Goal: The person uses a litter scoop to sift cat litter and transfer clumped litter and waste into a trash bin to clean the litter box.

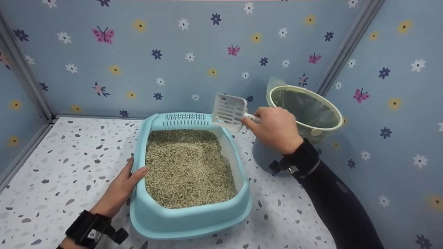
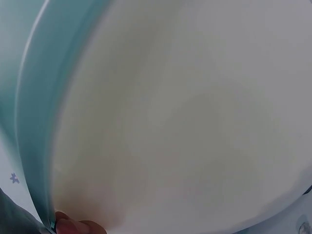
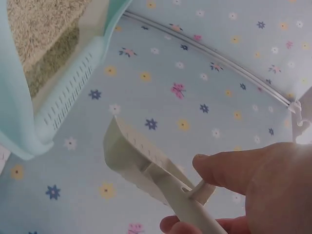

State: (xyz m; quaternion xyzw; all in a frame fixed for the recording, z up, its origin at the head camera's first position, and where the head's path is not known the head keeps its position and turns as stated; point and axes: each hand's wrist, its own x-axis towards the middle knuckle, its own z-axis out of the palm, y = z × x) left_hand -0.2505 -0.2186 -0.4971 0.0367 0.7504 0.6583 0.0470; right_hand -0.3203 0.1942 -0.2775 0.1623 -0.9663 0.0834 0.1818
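Note:
A light blue litter box (image 1: 188, 223) stands on the speckled surface, filled with pale, grain-like litter (image 1: 188, 173). At its left side my left hand (image 1: 119, 188) grips the rim, thumb over the edge and the other fingers outside. In the left wrist view, the box's pale wall (image 2: 185, 107) fills most of the picture, with fingertips (image 2: 78, 225) at the lower left. My right hand (image 1: 277, 128) holds a white slotted litter scoop (image 1: 228, 110) by its handle, raised near the back right corner of the box. The right wrist view shows the scoop (image 3: 141, 151) tilted; its inside is partly hidden.
Right of the box stands a bin (image 1: 306, 107) with a cream rim and a clear plastic liner, partly behind my right hand and wrist. Flower-patterned walls (image 1: 193, 45) close in the back and both sides. White speckled flooring (image 1: 69, 166) lies around the box.

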